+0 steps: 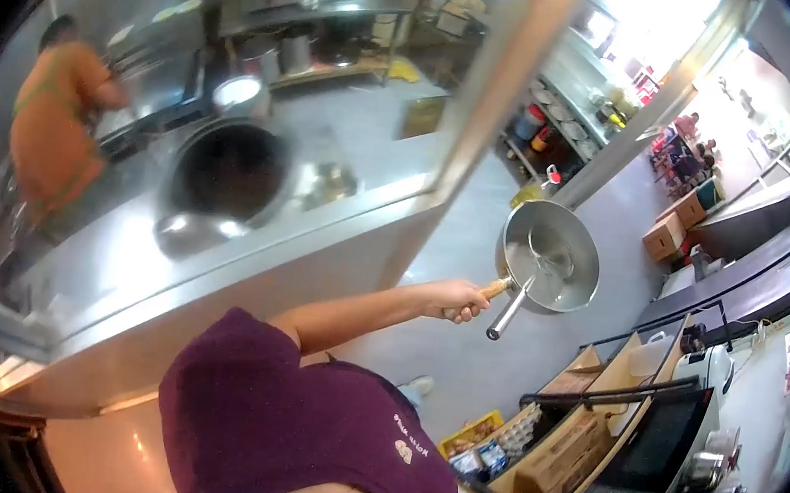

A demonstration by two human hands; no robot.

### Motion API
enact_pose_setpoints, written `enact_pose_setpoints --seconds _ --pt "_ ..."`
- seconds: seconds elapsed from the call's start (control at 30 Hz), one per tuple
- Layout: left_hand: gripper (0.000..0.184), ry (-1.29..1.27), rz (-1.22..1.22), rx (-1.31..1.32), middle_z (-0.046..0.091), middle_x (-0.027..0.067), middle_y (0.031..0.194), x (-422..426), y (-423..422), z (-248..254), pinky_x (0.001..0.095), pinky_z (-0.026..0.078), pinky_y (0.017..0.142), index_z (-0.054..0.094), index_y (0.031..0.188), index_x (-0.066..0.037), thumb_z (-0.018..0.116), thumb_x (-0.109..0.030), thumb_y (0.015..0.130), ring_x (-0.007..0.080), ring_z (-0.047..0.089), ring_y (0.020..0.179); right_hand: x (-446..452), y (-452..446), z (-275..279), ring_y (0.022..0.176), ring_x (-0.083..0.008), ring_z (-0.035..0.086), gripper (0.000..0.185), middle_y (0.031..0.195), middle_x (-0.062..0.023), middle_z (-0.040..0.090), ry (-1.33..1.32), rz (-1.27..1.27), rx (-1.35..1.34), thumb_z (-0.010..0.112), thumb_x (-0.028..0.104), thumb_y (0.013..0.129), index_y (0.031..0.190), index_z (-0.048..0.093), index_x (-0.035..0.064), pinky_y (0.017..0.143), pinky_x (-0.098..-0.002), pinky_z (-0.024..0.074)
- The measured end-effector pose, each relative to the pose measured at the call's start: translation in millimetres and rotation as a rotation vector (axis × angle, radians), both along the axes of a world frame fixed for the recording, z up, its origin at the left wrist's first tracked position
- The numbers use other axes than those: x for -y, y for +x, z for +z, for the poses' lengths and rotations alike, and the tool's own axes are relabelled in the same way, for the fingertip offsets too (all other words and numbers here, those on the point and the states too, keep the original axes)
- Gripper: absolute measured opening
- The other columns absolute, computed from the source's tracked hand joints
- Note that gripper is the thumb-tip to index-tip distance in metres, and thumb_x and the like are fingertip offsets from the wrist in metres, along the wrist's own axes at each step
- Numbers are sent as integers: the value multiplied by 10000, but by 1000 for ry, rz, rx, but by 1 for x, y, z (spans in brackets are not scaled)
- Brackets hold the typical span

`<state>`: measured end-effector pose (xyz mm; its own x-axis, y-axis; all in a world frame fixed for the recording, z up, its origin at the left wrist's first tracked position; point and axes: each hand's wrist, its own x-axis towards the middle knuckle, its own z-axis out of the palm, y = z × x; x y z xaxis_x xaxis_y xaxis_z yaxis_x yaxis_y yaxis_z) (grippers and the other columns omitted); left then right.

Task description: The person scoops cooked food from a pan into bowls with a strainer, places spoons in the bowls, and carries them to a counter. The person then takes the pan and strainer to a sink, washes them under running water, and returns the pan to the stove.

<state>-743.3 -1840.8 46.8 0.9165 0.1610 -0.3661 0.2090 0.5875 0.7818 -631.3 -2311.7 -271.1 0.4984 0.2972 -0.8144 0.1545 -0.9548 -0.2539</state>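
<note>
My left hand is closed around the wooden handle of a deep metal saucepan, held out in front of me above the grey floor. The pan is tilted, so its inside faces me. A utensil with a shiny metal handle leans over the pan's rim, and its round head lies inside; whether it is a ladle or a strainer I cannot tell. A strip of skin shows at the bottom edge, but no fingers of my right hand are in view.
Behind glass at left, a person in orange stands near a large dark pot. At lower right stand a black-fronted oven, a cardboard box and an egg tray. A shelf of dishes stands behind the pan.
</note>
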Motion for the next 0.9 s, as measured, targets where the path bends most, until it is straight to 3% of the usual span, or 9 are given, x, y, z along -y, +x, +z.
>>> enact_pose_setpoints --seconds 0.27,0.3,0.4,0.47,0.53,0.63,0.73,0.8,0.9 --pt "181 -58 274 85 395 -67 601 -148 185 0 171 285 375 474 962 -77 547 -156 816 16 358 450 -307 387 -76 812 -317 596 276 884 -214 608 -243 495 196 450 184 766 852 617 -19 676 -407 463" --pt "183 -41 327 82 392 -67 603 -170 196 8 171 284 374 474 967 -76 546 -156 818 16 357 452 -396 395 1 1040 -332 501 423 1098 -182 547 -180 781 334 420 362 839 1125 519 66 890 -468 375" --pt "192 -99 472 24 391 -67 618 -237 229 -3 160 298 377 467 984 -81 539 -162 825 12 358 452 -613 433 44 931 -367 556 359 1036 -218 569 412 722 451 432 289 819 1045 566 45 807 -434 432" --pt "189 -77 583 -7 394 -67 628 -295 249 -14 151 309 382 463 989 -85 531 -155 827 8 356 453 -758 451 55 588 -268 588 299 660 -130 614 738 737 390 443 255 811 820 611 8 559 -376 434" --pt "187 -54 679 -23 392 -69 626 -355 264 -21 154 307 381 463 985 -86 533 -152 824 9 359 454 -859 434 110 545 -178 553 300 590 -101 575 943 575 195 451 258 816 753 596 4 516 -333 426" --pt "165 -2 777 -70 403 -59 620 -472 277 -25 169 314 379 464 952 -87 543 -149 820 22 376 457 -970 477 88 531 -136 536 271 574 -79 555 976 706 177 474 243 824 754 588 7 497 -297 423" --pt "123 0 885 -80 428 -36 621 -571 289 -17 186 338 378 461 905 -74 538 -132 828 38 400 461 -1017 570 36 480 -124 503 262 553 -65 527 723 669 4 510 222 819 733 570 -17 452 -284 409" --pt "125 -59 946 -68 432 -31 631 -637 288 -2 184 346 378 454 904 -72 536 -127 828 37 406 466 -1000 608 59 441 -140 466 209 517 -58 487 617 635 212 471 189 803 725 564 19 409 -300 375" --pt "137 -30 1007 -116 395 -58 638 -749 279 24 144 305 384 461 958 -93 519 -148 847 7 377 485 -988 691 37 573 -189 485 249 707 -62 525 421 384 -134 480 240 817 928 572 38 436 -360 380"
